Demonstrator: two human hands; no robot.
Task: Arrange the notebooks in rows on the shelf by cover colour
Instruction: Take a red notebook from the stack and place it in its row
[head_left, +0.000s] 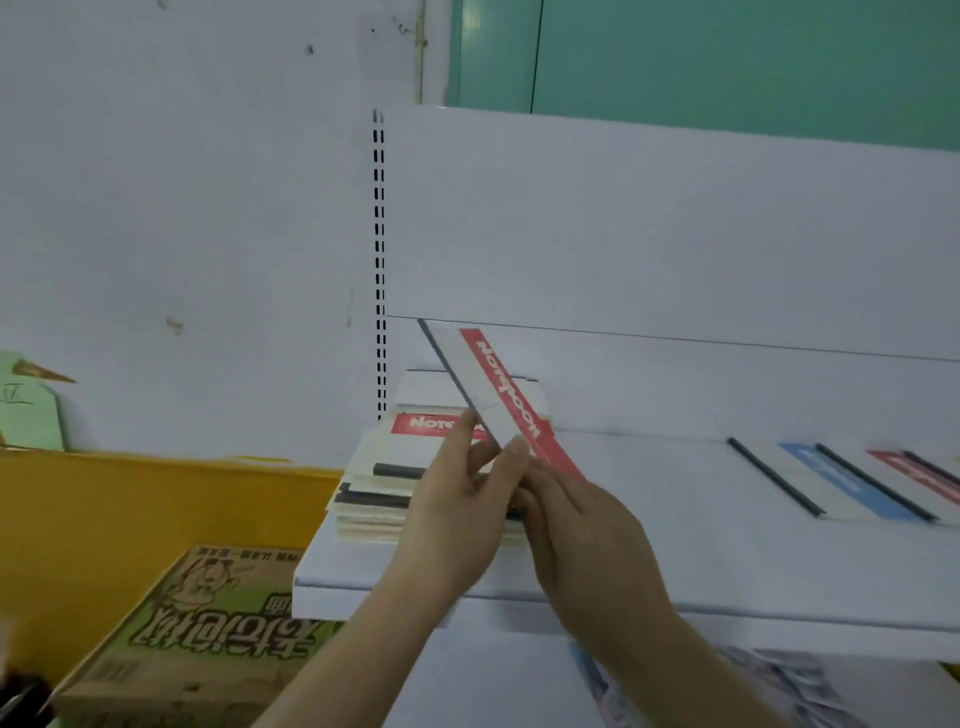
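Note:
A notebook with a white cover and a red band (506, 400) is lifted and tilted above the shelf, its top corner near the back panel. My left hand (457, 499) pinches its lower edge with thumb and fingers. From the right, my right hand (576, 525) grips the same lower end. Below them a stack of notebooks (384, 483) lies at the left end of the white shelf (675, 519); its top one has a red band. At the right, a blue-banded notebook (831, 486) and a red-banded notebook (919, 475) lie flat side by side.
A yellow bin (156, 499) stands left of the shelf, with a printed cardboard box (208, 623) in front of it. The slotted shelf upright (379, 260) rises at the left end. More printed items lie on the lower level (779, 686).

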